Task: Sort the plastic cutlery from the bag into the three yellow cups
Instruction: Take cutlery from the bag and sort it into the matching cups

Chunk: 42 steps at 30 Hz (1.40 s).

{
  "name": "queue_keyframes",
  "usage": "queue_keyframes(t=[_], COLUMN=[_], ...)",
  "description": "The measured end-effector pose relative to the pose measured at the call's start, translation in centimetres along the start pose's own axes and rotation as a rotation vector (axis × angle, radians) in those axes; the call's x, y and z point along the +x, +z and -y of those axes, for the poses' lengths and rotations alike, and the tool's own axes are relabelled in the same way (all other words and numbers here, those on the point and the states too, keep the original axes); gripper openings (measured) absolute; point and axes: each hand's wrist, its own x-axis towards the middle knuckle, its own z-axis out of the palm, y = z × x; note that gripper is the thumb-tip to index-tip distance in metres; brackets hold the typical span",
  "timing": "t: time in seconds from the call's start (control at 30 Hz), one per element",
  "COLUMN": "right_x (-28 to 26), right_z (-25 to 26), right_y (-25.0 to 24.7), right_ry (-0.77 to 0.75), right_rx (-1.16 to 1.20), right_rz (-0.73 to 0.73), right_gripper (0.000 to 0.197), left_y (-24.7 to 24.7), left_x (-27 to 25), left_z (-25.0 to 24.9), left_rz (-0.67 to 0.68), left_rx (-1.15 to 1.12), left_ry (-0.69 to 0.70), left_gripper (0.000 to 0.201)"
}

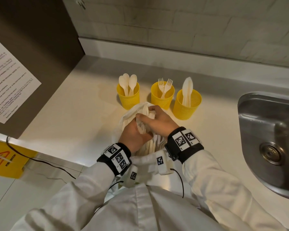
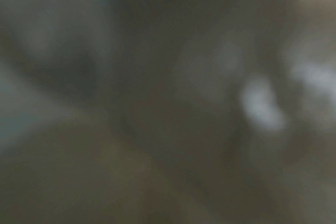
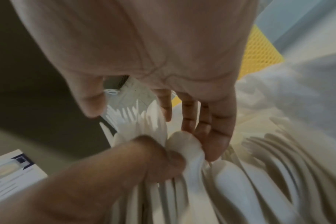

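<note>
Three yellow mesh cups stand in a row on the counter: the left cup [image 1: 128, 98] holds spoons, the middle cup [image 1: 162, 97] holds forks, the right cup [image 1: 187, 107] holds knives. In front of them lies the white bag [image 1: 128, 114], open and full of white plastic cutlery [image 3: 249, 174]. Both hands are in its mouth. My left hand [image 1: 134, 135] grips a bundle of forks and a spoon [image 3: 142, 121] from below. My right hand [image 1: 147, 114] curls over the top of that bundle, with its thumb [image 3: 90, 104] on one side and its fingers [image 3: 213, 130] on the other. The left wrist view is dark and blurred.
A steel sink [image 1: 250, 124] is sunk into the counter at the right. A dark panel [image 1: 40, 55] with a paper notice [image 1: 8, 84] rises at the left. A yellow floor sign [image 1: 5, 160] stands below the counter edge. The tiled wall [image 1: 173, 30] closes the back.
</note>
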Motion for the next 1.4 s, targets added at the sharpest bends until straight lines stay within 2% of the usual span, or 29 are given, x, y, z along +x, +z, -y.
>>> queue_keyframes(t=[0.07, 0.17, 0.33, 0.43, 0.5, 0.6, 0.7, 0.8, 0.9, 0.93, 1.03, 1.1, 1.17, 1.23, 1.33, 1.4], right_x=[0.0, 0.3, 0.2, 0.2, -0.2, -0.7, -1.3, -1.4, -1.6, -1.8, -2.4, -2.8, -2.9, -2.8, -2.6, -2.5], right_z=[0.0, -0.1, -0.1, -0.4, -0.4, -1.2, -2.8, -4.4, -4.0, -3.5, -1.9, -1.3, -1.3, -1.3, -1.4, -1.5], right_y=[0.4, 1.2, 1.4, 1.1, 0.9, 0.3, -0.2, 0.5, 1.7, 1.9, 2.3, 2.3, 2.3, 2.3, 2.2, 1.9], right_ry=[-0.006, 0.062, 0.138, 0.133, 0.111, 0.068, 0.048, 0.009, -0.084, -0.115, -0.188, -0.142, -0.057, -0.009, -0.031, -0.046], right_rx=[-0.008, 0.175, 0.427, 0.467, 0.450, 0.368, 0.390, 0.217, 0.022, -0.007, 0.038, 0.167, 0.308, 0.351, 0.393, 0.411], right_rz=[0.009, -0.024, -0.031, 0.005, 0.031, 0.045, 0.097, 0.188, 0.269, 0.292, 0.339, 0.335, 0.321, 0.306, 0.299, 0.258], right_gripper=[0.066, 0.062, 0.057, 0.046, 0.045, 0.056, 0.051, 0.074, 0.083, 0.078, 0.025, 0.009, 0.011, 0.021, 0.036, 0.037], left_y=[0.2, 0.2, 0.2, -0.1, -0.5, -1.3, -2.5, -3.5, -3.7, -3.5, -3.0, -2.8, -2.7, -2.7, -3.0, -3.0], left_x=[-0.1, -0.5, -0.9, -0.8, -0.8, -0.8, -0.5, -0.1, 0.1, 0.1, 0.1, -0.1, -0.3, -0.6, -1.1, -1.2], left_z=[-0.1, -0.7, -0.6, 0.0, 0.1, -0.2, -0.5, -1.4, -3.4, -4.0, -5.7, -6.2, -6.3, -6.1, -6.0, -5.8], left_rz=[-0.017, -0.010, 0.046, 0.027, 0.030, 0.001, -0.049, -0.097, -0.092, -0.087, -0.087, -0.069, -0.043, -0.022, -0.001, 0.026], left_rx=[0.024, 0.069, 0.093, 0.036, -0.012, -0.136, -0.252, -0.368, -0.453, -0.471, -0.526, -0.519, -0.504, -0.503, -0.468, -0.444], left_ry=[0.000, 0.049, 0.007, -0.005, 0.000, -0.007, -0.006, -0.005, 0.035, 0.048, 0.078, 0.109, 0.139, 0.164, 0.165, 0.122], left_gripper=[0.046, 0.062, 0.086, 0.079, 0.070, 0.060, 0.056, 0.054, 0.056, 0.055, 0.063, 0.069, 0.069, 0.068, 0.064, 0.055])
